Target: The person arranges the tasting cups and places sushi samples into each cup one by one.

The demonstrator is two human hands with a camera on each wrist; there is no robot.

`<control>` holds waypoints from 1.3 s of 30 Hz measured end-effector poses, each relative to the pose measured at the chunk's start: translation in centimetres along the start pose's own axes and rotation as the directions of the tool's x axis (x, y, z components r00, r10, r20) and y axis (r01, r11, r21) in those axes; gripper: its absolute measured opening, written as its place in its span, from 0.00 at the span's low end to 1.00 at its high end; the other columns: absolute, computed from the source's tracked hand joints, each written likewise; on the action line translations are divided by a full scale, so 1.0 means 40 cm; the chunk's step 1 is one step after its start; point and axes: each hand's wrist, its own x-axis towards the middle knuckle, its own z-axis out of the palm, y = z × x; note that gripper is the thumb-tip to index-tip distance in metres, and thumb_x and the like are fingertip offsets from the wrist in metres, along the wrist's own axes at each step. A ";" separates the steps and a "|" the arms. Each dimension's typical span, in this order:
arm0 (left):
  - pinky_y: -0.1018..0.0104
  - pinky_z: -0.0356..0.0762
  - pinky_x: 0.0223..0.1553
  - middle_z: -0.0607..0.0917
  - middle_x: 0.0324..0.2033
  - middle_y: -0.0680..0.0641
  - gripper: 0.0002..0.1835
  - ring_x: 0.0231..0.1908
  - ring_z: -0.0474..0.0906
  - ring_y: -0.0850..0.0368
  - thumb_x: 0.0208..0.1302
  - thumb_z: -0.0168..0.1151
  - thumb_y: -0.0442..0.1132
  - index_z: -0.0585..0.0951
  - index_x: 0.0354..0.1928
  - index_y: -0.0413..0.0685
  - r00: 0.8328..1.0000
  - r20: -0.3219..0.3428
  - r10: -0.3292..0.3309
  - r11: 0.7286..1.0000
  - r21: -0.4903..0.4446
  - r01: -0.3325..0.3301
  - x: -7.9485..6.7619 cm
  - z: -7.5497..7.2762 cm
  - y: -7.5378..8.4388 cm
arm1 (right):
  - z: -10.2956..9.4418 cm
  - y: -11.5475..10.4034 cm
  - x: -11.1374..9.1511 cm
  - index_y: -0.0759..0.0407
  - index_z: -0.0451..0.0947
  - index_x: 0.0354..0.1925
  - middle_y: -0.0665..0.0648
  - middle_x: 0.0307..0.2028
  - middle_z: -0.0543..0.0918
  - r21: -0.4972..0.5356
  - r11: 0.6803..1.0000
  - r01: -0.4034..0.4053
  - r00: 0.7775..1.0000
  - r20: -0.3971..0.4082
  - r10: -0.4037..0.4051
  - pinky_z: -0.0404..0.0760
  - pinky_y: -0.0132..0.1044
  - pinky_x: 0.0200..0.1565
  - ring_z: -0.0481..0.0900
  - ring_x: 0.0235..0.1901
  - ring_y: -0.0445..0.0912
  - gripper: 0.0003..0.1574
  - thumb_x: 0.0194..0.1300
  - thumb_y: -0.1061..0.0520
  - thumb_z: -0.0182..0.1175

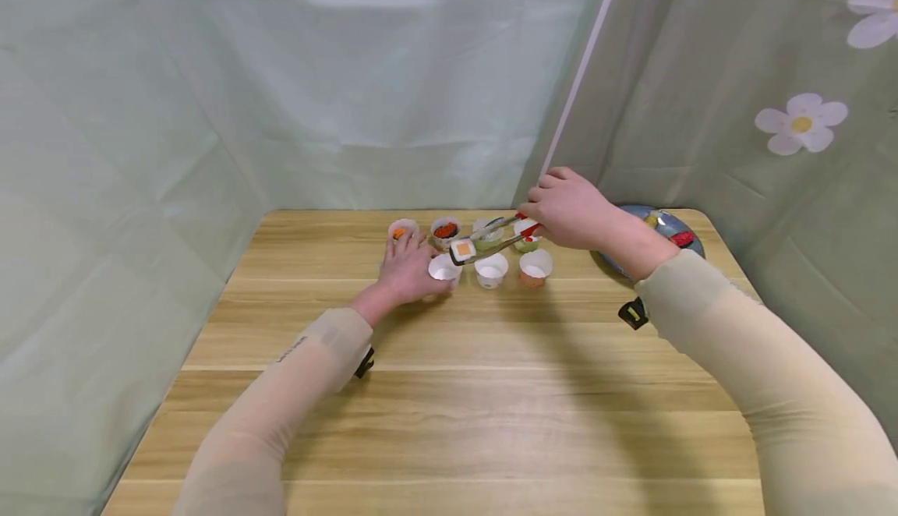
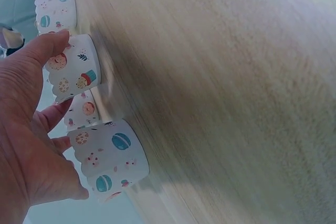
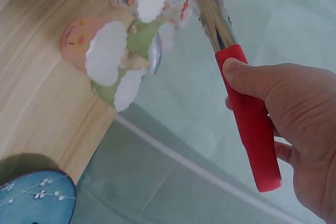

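My right hand (image 1: 570, 208) holds tongs (image 3: 249, 119) with red handles. At their tips the tongs clasp a sushi roll piece (image 1: 463, 250), dark outside, white with an orange centre, over the front row of cups. Below, my left hand (image 1: 408, 266) pinches a white paper cup (image 2: 76, 69) with a scalloped rim and printed cakes, thumb on one side and fingers on the other. Another printed paper cup (image 2: 110, 158) stands close under the same palm; in the head view the hand mostly hides it.
In the front row are a white cup (image 1: 491, 271) and an orange cup (image 1: 535, 269). Behind them, one cup (image 1: 446, 229) holds red-orange food, and green cups (image 1: 528, 237) stand to the right. A blue plate (image 1: 634, 210) with food lies at the back right, partly behind my right forearm.
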 end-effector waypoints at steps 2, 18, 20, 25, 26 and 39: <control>0.35 0.33 0.74 0.59 0.76 0.39 0.38 0.78 0.41 0.38 0.54 0.72 0.68 0.80 0.60 0.52 1.000 -0.003 -0.001 1.000 0.009 0.001 -0.001 0.000 0.002 | -0.001 -0.008 0.013 0.55 0.85 0.54 0.56 0.45 0.86 -0.007 1.000 0.009 1.000 -0.001 -0.009 0.68 0.57 0.64 0.78 0.48 0.57 0.22 0.62 0.52 0.74; 0.34 0.33 0.74 0.59 0.76 0.37 0.44 0.78 0.41 0.37 0.55 0.71 0.66 0.76 0.64 0.41 1.000 0.007 0.005 1.000 0.029 -0.005 -0.006 -0.005 0.007 | 0.004 -0.050 0.076 0.55 0.87 0.50 0.54 0.39 0.85 -0.018 0.998 0.054 0.999 0.010 -0.054 0.67 0.57 0.64 0.78 0.45 0.55 0.20 0.60 0.51 0.75; 0.34 0.32 0.74 0.59 0.76 0.38 0.44 0.78 0.40 0.37 0.55 0.71 0.67 0.76 0.64 0.42 1.000 0.011 -0.001 1.000 0.029 0.000 -0.004 -0.004 0.006 | 0.005 -0.052 0.079 0.55 0.87 0.49 0.54 0.39 0.85 -0.022 0.998 0.054 0.998 0.017 -0.054 0.67 0.57 0.64 0.78 0.45 0.55 0.20 0.60 0.50 0.75; 0.35 0.32 0.74 0.58 0.76 0.38 0.44 0.78 0.40 0.38 0.55 0.71 0.68 0.76 0.64 0.43 1.000 0.016 -0.011 1.000 0.022 0.011 -0.003 -0.005 0.003 | 0.004 -0.056 0.084 0.55 0.87 0.49 0.54 0.39 0.85 -0.027 0.998 0.053 0.998 0.026 -0.052 0.67 0.57 0.64 0.78 0.46 0.55 0.20 0.60 0.50 0.75; 0.35 0.31 0.74 0.58 0.76 0.38 0.44 0.78 0.40 0.38 0.55 0.71 0.68 0.76 0.64 0.43 1.000 0.018 -0.011 1.000 0.020 0.011 -0.003 -0.005 0.002 | 0.005 -0.056 0.085 0.55 0.87 0.49 0.54 0.39 0.85 -0.027 0.998 0.052 0.998 0.027 -0.051 0.67 0.57 0.64 0.78 0.46 0.55 0.20 0.60 0.50 0.75; 0.35 0.29 0.74 0.57 0.77 0.39 0.34 0.78 0.39 0.37 0.54 0.72 0.66 0.80 0.54 0.50 1.000 0.021 -0.017 1.000 -0.008 0.017 0.000 -0.002 0.000 | 0.010 -0.060 0.089 0.55 0.87 0.49 0.55 0.41 0.86 -0.028 0.999 0.047 0.998 0.042 -0.046 0.66 0.58 0.65 0.78 0.47 0.56 0.18 0.61 0.52 0.73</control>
